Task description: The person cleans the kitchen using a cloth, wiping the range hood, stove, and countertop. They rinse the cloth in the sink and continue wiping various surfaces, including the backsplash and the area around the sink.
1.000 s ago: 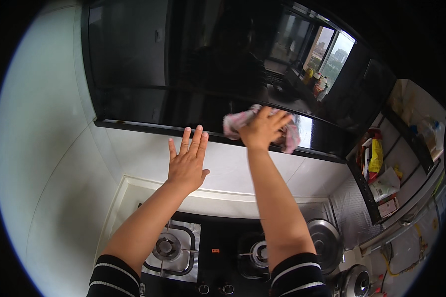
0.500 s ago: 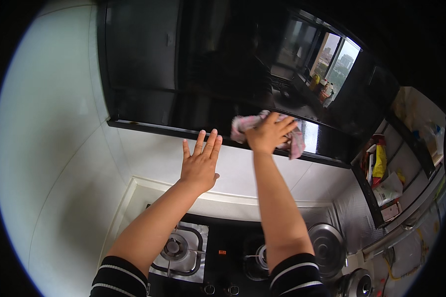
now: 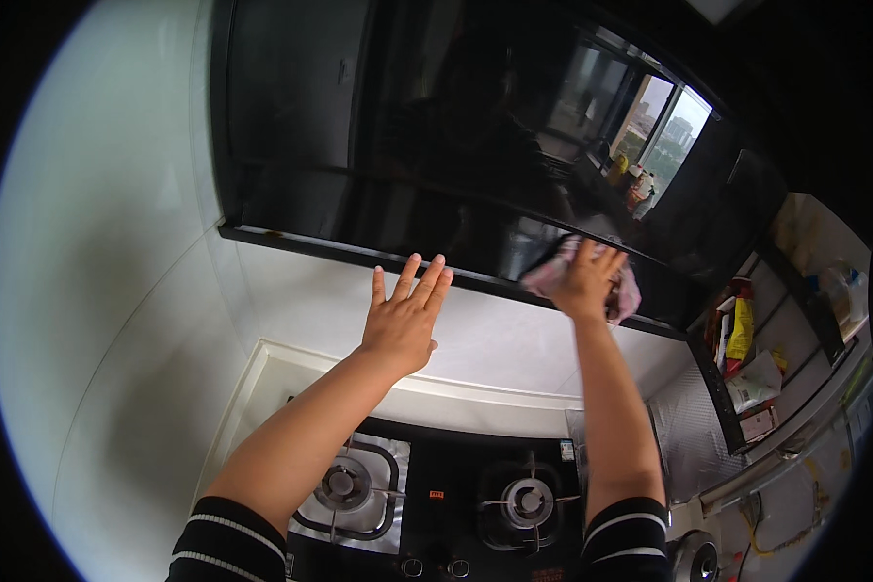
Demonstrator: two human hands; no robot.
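A pink-and-grey patterned cloth (image 3: 627, 298) lies under my right hand (image 3: 586, 287), which presses it against the lower right part of a glossy black range hood (image 3: 436, 209). The cloth bunches out on both sides of the fingers. My left hand (image 3: 404, 325) is open, its fingers spread and pointing up, with the fingertips at the hood's bottom edge. It holds nothing. The hood's dark front mirrors a window and some bottles.
Beneath my arms is a black gas stove (image 3: 435, 533) with a left burner (image 3: 343, 483) and a right burner (image 3: 530, 501). An open shelf at right holds a yellow packet (image 3: 740, 330) and a white bag (image 3: 756, 383). A pot lid (image 3: 695, 560) sits at lower right.
My right hand and the cloth have slid right along the hood's lower edge. My left hand stays spread near the same edge. The right burner has come out from behind my forearm.
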